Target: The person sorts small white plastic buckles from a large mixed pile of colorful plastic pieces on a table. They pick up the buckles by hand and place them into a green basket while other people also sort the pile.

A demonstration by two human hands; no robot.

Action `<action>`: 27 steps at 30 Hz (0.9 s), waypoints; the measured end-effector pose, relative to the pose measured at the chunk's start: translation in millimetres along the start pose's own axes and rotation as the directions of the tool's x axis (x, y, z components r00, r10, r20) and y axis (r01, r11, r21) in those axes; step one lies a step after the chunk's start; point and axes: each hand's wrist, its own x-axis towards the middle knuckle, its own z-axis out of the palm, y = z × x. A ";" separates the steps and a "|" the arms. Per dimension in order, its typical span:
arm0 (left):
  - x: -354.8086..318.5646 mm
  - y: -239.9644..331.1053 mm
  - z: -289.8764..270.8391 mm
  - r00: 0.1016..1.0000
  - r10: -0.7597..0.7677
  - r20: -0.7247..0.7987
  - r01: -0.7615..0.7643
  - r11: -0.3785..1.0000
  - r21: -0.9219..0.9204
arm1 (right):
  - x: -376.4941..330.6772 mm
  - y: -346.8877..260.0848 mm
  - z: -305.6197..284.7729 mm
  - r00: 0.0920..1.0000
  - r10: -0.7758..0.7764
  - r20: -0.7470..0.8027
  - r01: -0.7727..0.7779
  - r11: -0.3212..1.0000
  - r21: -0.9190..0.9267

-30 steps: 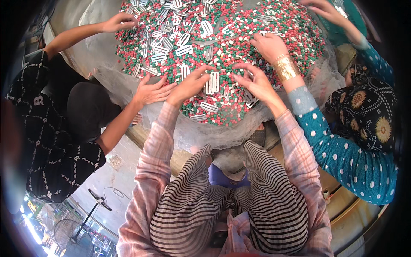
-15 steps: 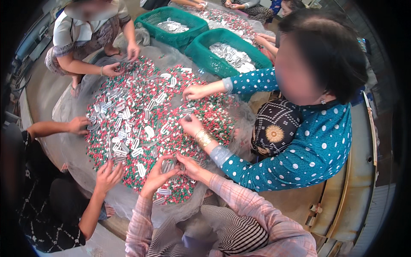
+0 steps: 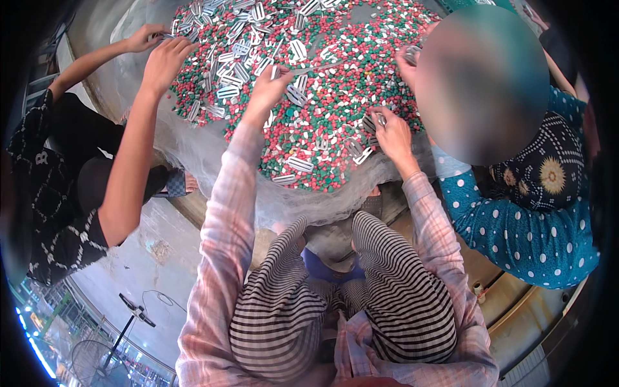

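Many flat silvery slotted metal pieces — strewn over red-green pellets.

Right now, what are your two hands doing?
Left hand: reaching into the beads, holding a metal clip.
Right hand: closed on a metal clip.

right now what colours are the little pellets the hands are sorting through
Red, green and white pellets, mixed with silvery metal pieces. Shown in the head view.
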 end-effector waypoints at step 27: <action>-74.5 -52.6 118.5 0.574 0.575 0.583 -0.810 0.294 0.508 | -7.1 66.4 9.6 0.956 0.097 0.277 -0.242 0.795 0.557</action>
